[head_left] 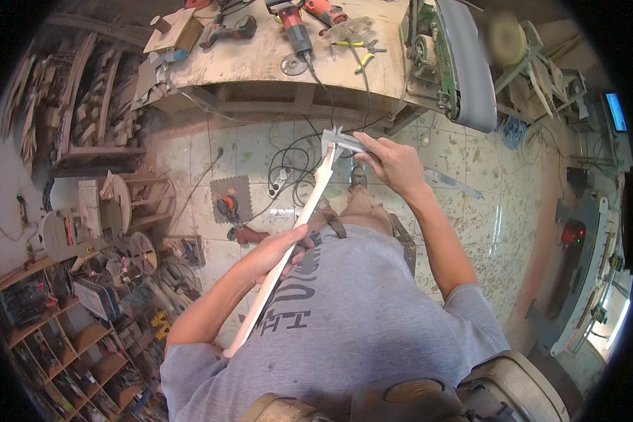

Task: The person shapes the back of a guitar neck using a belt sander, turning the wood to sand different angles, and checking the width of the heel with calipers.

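Observation:
My left hand (283,251) is wrapped round a long, pale wooden strip (311,204), which slants from under my left arm up toward the workbench. The strip's far end is narrower and shaped. In my right hand (395,163) is a metal caliper (349,143), its jaws set at the far tip of the strip. Whether the jaws touch the wood on both sides is too small to tell.
Ahead, a workbench (253,63) carries an angle grinder (290,28), a cordless drill (228,32) and yellow-handled pliers (363,63). A belt sander (464,63) stands at its right. Black cables (288,158) lie on the tiled floor. Shelves (70,330) with tools stand at left.

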`<action>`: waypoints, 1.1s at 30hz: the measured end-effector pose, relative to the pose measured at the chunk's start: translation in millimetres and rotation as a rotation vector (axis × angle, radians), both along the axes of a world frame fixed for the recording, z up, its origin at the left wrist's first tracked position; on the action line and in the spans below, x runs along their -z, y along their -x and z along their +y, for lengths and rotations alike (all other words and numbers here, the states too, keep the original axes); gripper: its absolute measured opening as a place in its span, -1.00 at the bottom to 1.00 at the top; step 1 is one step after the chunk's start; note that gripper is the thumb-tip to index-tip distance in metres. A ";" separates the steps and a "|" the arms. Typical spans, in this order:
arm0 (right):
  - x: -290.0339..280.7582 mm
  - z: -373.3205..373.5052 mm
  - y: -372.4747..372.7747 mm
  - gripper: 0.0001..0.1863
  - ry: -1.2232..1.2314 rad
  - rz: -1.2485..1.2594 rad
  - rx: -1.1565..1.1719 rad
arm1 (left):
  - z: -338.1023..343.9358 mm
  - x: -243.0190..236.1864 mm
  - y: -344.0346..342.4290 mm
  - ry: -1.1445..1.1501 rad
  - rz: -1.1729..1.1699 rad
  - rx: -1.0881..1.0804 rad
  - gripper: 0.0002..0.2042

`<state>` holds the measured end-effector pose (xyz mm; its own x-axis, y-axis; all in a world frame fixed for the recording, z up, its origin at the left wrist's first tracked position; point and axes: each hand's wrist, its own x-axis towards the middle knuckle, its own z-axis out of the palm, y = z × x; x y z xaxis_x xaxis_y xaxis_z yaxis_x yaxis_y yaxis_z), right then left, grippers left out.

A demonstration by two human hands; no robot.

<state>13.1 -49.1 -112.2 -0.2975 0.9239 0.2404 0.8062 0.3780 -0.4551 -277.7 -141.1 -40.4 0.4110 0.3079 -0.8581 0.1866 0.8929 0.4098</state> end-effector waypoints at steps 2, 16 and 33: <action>-2.1 1.5 -0.4 -0.57 0.019 -0.013 0.002 | 0.0 2.1 0.6 0.005 -0.007 -0.010 -0.47; 6.3 11.5 -2.3 -0.60 0.126 -0.007 -0.039 | 0.3 11.2 -2.1 0.046 0.003 -0.048 -0.45; 39.4 16.9 -13.4 -0.58 0.244 0.103 -0.074 | -0.4 25.9 -5.8 0.159 -0.046 -0.102 -0.50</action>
